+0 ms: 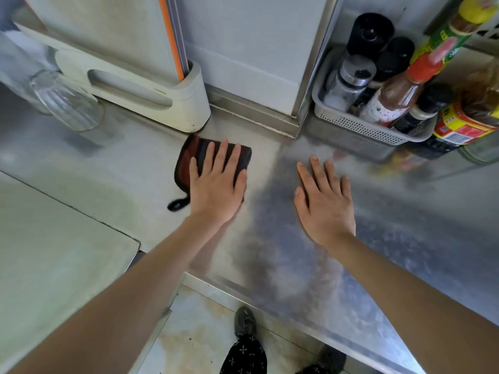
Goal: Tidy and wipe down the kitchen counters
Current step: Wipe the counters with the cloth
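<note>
A dark folded cloth with red-brown stripes and a hanging loop (194, 157) lies flat on the steel counter (297, 238), just in front of the cutting board holder. My left hand (216, 184) presses flat on the cloth with fingers spread, covering its right half. My right hand (324, 198) rests palm down on the bare counter to the right of the cloth, fingers apart, holding nothing.
A white cutting board holder (151, 95) stands at the back. An upturned glass (67, 101) sits at back left. A grey perforated basket (364, 128) of sauce bottles and shakers fills the back right corner. The counter's front edge runs above the floor and my shoes.
</note>
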Motion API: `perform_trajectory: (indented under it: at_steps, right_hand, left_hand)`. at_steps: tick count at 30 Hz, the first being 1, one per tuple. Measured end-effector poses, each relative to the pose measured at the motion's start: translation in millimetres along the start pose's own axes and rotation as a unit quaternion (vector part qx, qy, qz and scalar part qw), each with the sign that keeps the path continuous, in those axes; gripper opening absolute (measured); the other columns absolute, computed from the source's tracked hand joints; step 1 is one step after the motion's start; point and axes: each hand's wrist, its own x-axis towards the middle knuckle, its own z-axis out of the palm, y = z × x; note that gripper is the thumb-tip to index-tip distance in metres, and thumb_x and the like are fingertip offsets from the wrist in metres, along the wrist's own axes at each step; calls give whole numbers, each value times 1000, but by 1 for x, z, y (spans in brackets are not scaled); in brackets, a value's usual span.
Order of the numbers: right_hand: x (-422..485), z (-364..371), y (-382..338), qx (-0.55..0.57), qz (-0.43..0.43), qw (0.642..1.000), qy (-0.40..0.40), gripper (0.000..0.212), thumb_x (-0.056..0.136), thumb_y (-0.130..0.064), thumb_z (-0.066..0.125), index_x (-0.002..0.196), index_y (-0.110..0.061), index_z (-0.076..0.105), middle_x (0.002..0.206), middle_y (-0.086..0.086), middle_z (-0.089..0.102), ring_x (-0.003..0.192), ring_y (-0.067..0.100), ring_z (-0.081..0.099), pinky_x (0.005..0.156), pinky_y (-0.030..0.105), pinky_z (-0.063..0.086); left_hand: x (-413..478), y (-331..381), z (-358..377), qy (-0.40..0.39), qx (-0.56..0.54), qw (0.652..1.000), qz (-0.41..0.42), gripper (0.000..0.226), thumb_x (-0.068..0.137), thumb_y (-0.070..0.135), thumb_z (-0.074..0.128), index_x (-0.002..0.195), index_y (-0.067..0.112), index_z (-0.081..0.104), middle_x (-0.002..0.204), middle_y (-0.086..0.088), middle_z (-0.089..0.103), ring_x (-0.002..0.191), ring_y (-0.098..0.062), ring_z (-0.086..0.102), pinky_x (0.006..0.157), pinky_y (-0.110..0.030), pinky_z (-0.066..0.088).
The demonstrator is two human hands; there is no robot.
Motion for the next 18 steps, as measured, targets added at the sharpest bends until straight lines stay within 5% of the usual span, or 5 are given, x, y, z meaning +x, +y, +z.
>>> perform_trajectory:
  at_steps: [8, 15, 18]
  right_hand:
    - [-1, -2, -1, 4, 1, 1000, -1, 54, 96, -40, 13, 149, -27, 12, 159, 0, 6, 145, 24, 1, 116, 46, 4]
    - [-1, -1, -2, 3, -2, 1000, 9, 51, 99, -37, 18, 149, -26, 13, 159, 0, 6, 145, 24, 1, 115, 45, 3]
    - [-1, -1, -2, 3, -3, 1000, 9, 52, 98, -38, 15, 149, -26, 12, 159, 1, 6, 145, 24, 1, 115, 46, 2]
  left_hand:
    - [-108, 20, 10, -21, 17, 989, 148, 52, 95, 44, 24, 143, 26, 29, 151, -1, 29, 139, -24, 27, 109, -51, 23]
    - [-59, -34, -1, 8, 6, 999, -41, 57, 92, 45, 18, 145, 27, 21, 155, -1, 18, 142, -23, 16, 109, -52, 18]
    - [-80, -14, 4, 12, -3, 998, -55, 58, 91, 44, 19, 146, 26, 20, 155, -2, 17, 142, -24, 15, 109, -53, 17]
